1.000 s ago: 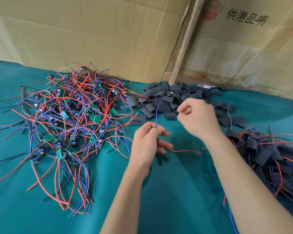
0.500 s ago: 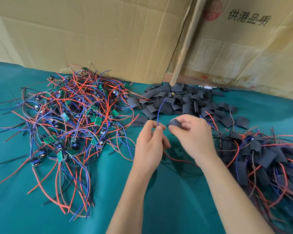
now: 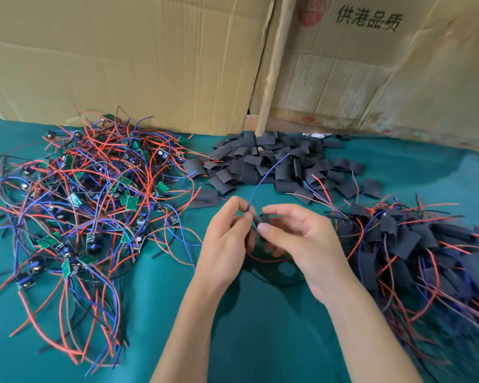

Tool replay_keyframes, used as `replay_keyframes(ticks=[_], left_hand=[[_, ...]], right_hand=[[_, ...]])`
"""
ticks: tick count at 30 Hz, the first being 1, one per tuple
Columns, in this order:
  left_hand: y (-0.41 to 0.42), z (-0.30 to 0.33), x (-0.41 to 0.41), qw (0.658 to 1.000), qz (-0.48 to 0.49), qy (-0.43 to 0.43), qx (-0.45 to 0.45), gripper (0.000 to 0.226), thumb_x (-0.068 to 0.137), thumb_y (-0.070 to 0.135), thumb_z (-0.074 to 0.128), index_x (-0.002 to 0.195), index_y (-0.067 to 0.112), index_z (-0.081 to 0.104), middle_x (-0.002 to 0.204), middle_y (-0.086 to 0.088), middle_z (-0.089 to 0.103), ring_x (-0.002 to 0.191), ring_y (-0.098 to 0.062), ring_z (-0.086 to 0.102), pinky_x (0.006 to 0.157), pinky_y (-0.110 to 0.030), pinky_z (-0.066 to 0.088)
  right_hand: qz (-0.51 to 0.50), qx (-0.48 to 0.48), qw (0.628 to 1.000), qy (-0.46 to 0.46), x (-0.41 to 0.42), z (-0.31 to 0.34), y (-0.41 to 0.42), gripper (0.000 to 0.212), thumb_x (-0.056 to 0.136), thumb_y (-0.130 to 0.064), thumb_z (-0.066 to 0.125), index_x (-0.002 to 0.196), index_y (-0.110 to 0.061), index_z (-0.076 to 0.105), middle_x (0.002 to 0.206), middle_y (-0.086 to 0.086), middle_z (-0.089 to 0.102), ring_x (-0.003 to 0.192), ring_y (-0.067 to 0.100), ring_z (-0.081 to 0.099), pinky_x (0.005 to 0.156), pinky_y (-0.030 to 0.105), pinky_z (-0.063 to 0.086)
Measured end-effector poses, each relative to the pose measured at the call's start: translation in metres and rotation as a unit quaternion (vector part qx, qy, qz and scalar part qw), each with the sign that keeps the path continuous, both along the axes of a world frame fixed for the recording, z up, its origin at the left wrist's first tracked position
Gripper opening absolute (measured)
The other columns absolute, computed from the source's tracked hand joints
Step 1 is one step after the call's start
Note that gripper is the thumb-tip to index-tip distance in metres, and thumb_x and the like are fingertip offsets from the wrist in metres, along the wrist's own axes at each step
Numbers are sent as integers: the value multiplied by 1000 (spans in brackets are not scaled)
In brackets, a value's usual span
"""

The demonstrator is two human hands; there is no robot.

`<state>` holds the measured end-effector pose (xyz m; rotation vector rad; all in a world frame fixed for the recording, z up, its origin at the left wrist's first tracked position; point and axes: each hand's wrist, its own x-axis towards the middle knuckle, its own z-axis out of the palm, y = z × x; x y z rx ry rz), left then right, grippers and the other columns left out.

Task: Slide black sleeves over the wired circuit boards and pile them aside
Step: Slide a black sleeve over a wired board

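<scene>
- Teal cloth worktop [image 3: 260, 327]; cardboard sheets [image 3: 150, 64] stand along the far edge.
- Left hand [image 3: 227, 244]: grip closed, thumb and forefinger pinching a blue wire [image 3: 263, 178] that runs up and away to the far right. The board on that wire is hidden behind the fingers.
- Right hand [image 3: 302, 244]: grip closed on one black sleeve [image 3: 263, 219], pinched between thumb and forefinger.
- Key relation: sleeve sits just right of the left fingertips, touching or nearly so. Sleeve mouth appears to face left, towards the wire end, but it's too small to be sure.
- Judgement: next move is threading, so the sleeve's bore must line up with the wire's axis. Right hand carries the sleeve, left steadies.
- Unsleeved boards pile [image 3: 89, 205]: left. Loose sleeves pile [image 3: 274, 164]: far centre. Finished pile [image 3: 412, 250]: right, nearer the right hand.
</scene>
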<state>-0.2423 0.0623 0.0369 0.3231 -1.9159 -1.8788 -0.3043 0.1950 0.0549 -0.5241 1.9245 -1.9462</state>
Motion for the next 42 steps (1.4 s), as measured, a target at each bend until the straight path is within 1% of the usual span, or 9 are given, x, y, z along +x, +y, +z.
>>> replay_keyframes(ticks=[7,10,16,21,26,30,33,38,42], left_hand=[[5,3,2,999,-50,5,-9,14,97,5,47,84,6,51,52,11,40,45,-8,32,44,-14,24],[8,3,1,997,-72,1,-6,17,99,0,47,83,4,51,52,12,42,44,-6,32,44,-12,24],[8,4,1,997,-79,-11,-14,12,85,22,48,79,14,55,55,1,36,47,-10,30,45,-18,24],[8,1,1,996,-79,-23,-27,12,85,23,49,78,16,56,55,2,37,48,-12,30,46,-17,24],[8,1,1,996,-84,-21,-21,12,85,22,49,78,16,57,57,3,39,51,-13,32,46,-16,26],[10,1,1,997,-74,-20,-25,8,84,21,49,82,27,55,54,3,47,51,-14,38,51,-22,33],[11,1,2,998,-49,-30,-18,19,81,20,49,96,32,48,67,-1,64,63,-22,52,64,-36,42],[9,2,2,998,-44,-39,24,43,75,17,46,114,34,44,94,-4,68,67,-12,54,65,-26,44],[7,2,3,997,-45,-8,57,57,89,-12,46,130,27,42,117,-5,68,84,-19,67,75,-26,55]], right_hand=[[-114,-62,991,-21,-17,11,18,13,93,-5,69,103,-11,75,76,0,68,49,13,48,45,20,33],[-215,-139,965,-55,-25,17,25,6,98,-9,65,104,-9,68,79,1,73,52,15,57,49,22,38],[-291,-246,921,-75,-30,21,33,9,101,-15,63,102,-13,54,70,1,68,54,17,64,51,25,47],[-251,-214,941,-72,-25,22,28,11,99,-18,67,98,-14,57,63,-3,63,50,16,60,49,25,42],[-142,-153,975,-74,-15,21,16,11,99,-13,64,101,-12,53,98,13,79,45,16,52,45,24,36],[-40,-69,994,-74,-2,11,1,19,91,-17,73,101,-13,57,102,8,79,46,15,49,42,21,34],[-31,-35,998,-42,3,3,-5,16,91,-18,75,100,-14,62,86,3,78,49,15,52,45,21,37],[-42,-7,998,-37,3,-4,-7,9,93,-11,73,97,-13,64,68,0,70,49,14,51,45,18,38],[-64,-36,996,-46,1,-2,-5,7,95,-7,69,98,-11,64,75,2,74,47,12,50,46,20,39]])
